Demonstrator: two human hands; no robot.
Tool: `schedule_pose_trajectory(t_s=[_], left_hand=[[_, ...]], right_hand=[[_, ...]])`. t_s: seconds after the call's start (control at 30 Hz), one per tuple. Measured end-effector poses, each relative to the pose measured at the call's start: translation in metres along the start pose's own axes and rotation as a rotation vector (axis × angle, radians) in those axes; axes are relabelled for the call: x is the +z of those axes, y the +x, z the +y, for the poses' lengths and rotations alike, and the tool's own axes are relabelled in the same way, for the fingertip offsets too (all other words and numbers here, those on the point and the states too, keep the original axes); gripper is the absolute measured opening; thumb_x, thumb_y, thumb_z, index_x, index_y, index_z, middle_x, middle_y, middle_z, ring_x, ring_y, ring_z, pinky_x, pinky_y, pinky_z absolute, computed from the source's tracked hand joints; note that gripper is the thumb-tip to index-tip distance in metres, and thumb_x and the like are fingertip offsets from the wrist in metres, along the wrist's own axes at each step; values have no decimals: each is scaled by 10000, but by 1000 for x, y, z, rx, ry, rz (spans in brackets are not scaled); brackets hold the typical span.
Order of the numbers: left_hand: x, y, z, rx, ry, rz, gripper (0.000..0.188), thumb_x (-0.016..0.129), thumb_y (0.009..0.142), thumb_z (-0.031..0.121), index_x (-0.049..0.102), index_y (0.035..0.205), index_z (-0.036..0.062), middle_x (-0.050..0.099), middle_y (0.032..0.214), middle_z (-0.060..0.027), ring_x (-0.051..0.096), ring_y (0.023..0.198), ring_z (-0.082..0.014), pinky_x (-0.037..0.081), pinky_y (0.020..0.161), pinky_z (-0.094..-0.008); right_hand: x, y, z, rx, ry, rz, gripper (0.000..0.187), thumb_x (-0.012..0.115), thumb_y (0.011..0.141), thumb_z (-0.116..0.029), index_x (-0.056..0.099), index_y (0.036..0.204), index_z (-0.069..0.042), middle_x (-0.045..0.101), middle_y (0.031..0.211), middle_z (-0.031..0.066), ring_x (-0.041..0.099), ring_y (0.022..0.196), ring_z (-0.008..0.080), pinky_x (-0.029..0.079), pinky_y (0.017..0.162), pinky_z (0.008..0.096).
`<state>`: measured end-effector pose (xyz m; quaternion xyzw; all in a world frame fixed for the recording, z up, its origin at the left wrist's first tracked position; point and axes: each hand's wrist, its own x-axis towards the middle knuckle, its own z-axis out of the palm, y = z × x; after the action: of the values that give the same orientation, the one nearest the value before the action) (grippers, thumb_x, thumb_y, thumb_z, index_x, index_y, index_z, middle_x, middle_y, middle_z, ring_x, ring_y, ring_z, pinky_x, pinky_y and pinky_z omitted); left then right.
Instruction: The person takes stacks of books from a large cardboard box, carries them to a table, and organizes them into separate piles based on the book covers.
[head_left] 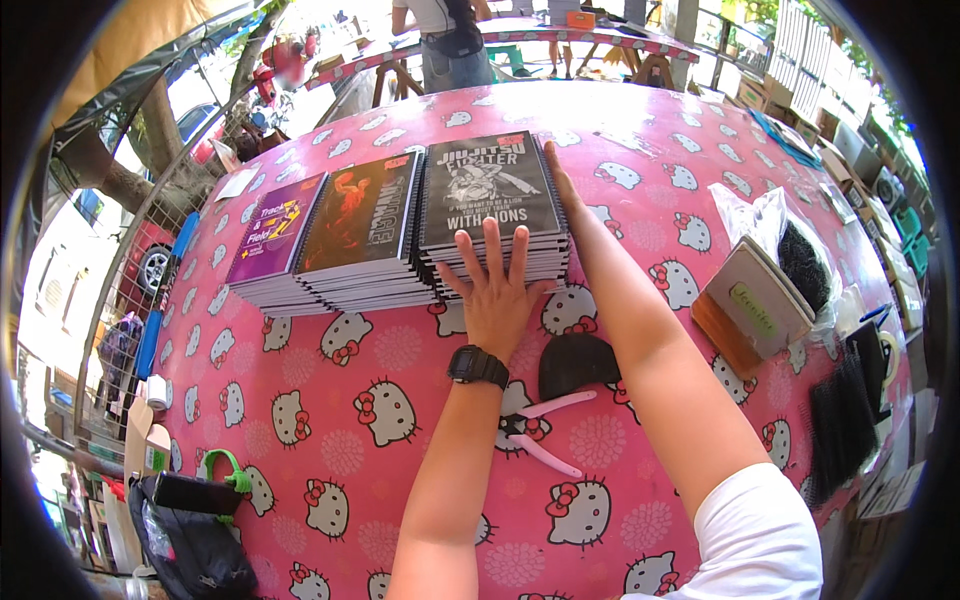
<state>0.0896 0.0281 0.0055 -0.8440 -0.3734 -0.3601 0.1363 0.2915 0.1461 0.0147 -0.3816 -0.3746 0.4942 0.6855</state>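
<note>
White sleeve [760,530] fills five o'clock; left hand [497,298] and right hand [564,184], fingers [494,248] unclenched, touch the black notebook stack [483,186] at twelve.

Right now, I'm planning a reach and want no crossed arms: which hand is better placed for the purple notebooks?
Probably the left hand: at the near edge of the black stack, it is closer to the purple notebooks. The right hand lies along that stack's right side, farther away.

Room lies before the brown notebooks [357,222]; pliers [545,407] obstruct between forearms [450,460].
</note>
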Motion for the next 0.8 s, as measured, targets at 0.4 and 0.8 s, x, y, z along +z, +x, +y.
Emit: schedule_pose_trajectory(t_s=[0.4,0.8], left_hand=[[7,7,10,20,-37,70,906,597,675,577,205,1386,175,64,1457,-148,-32,1314,-440,-13,952,-674],[-39,-4,-18,-402,-98,-69,1161,815,508,366,116,1394,95,-18,1445,-200,-16,1304,-462,94,938,-698]], right_hand=[[3,-19,-18,3,6,7,767,356,865,-590,331,1294,45,401,1295,163,446,1123,211,341,953,316],[-20,-103,6,-117,-95,185,848,345,850,-620,154,1375,18,236,1408,138,385,1188,248,276,1014,313]])
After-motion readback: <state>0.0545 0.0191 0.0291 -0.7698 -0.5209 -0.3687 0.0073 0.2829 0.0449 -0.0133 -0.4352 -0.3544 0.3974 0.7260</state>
